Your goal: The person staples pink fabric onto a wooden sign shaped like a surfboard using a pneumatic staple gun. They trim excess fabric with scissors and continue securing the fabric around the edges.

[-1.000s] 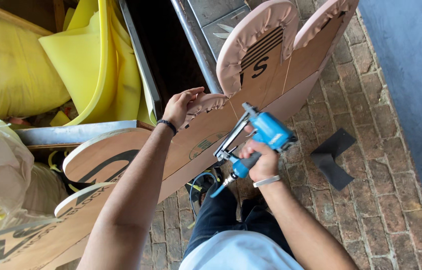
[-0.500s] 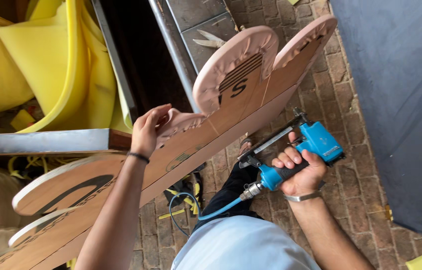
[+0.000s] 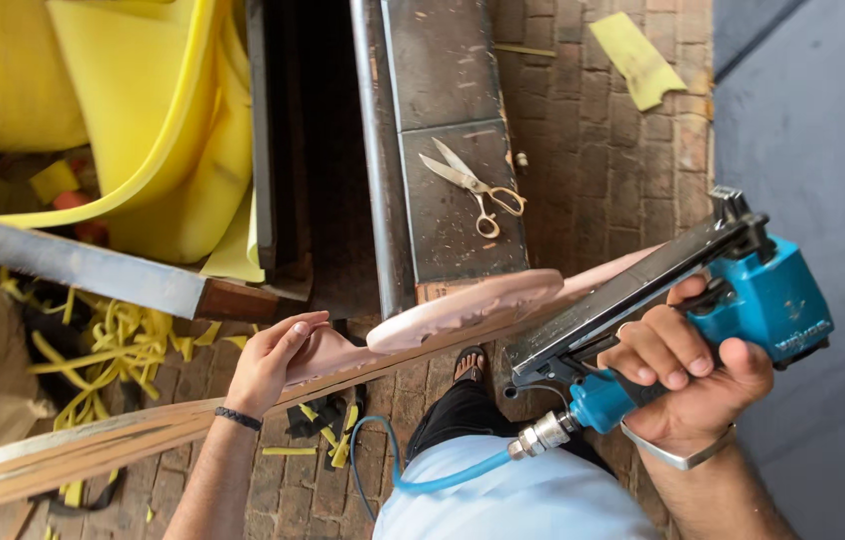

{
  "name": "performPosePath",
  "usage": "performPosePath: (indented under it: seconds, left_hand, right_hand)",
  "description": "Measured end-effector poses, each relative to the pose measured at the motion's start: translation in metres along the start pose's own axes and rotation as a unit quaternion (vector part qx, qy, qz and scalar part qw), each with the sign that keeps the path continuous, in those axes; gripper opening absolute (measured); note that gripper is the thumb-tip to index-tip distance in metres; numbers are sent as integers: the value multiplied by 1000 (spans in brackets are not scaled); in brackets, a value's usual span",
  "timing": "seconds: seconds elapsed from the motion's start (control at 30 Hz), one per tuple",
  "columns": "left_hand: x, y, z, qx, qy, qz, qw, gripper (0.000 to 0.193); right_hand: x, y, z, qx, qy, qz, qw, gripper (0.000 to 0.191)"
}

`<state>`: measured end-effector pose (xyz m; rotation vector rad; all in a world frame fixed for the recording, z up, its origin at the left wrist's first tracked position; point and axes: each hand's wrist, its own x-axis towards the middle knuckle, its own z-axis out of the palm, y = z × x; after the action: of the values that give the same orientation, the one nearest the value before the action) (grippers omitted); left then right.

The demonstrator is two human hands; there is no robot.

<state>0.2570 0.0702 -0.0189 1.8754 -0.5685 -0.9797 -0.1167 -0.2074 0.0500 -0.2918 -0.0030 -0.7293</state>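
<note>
Now my right hand [image 3: 688,375] is clenched round the grip of the blue stapler [image 3: 678,300], held just off the right end of the wooden frame [image 3: 273,395], nose not on it, while my left hand [image 3: 271,362] lies flat and loose on the pink padding [image 3: 463,305] along the top edge, gripping nothing. Padding looks laid over the edge and part fixed, though I can't see staples, so I judge fastening left to do; scissors [image 3: 473,185] lie unused on the dark counter [image 3: 448,120]. Versus half a second ago the frame now shows edge-on instead of its broad face, the stapler sits higher and further right, left hand on the same spot.
</note>
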Motion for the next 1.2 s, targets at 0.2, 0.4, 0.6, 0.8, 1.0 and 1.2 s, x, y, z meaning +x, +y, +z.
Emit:
performPosePath:
  seconds: [0.2, 0.4, 0.6, 0.8, 1.0, 1.2]
  left_hand:
    - [3, 22, 10, -56, 165, 22, 984, 40]
    - [-73, 69, 77, 117, 349, -9, 930, 37]
    - [-150, 76, 210, -36, 581, -94, 807, 37]
    - [-166, 17, 336, -80, 736, -134, 658, 35]
    - [-145, -38, 439, -125, 504, -413, 748, 42]
    - [-127, -78, 538, -186, 398, -506, 742, 46]
  right_hand:
    - [91, -32, 2, 169, -45, 122, 977, 36]
    - [181, -73, -34, 187, -59, 267, 943, 34]
    - [262, -77, -43, 178, -100, 351, 914, 36]
    - [332, 6, -8, 116, -242, 376, 887, 39]
    - [314, 109, 33, 19, -311, 419, 853, 37]
    - [275, 178, 4, -62, -362, 491, 790, 35]
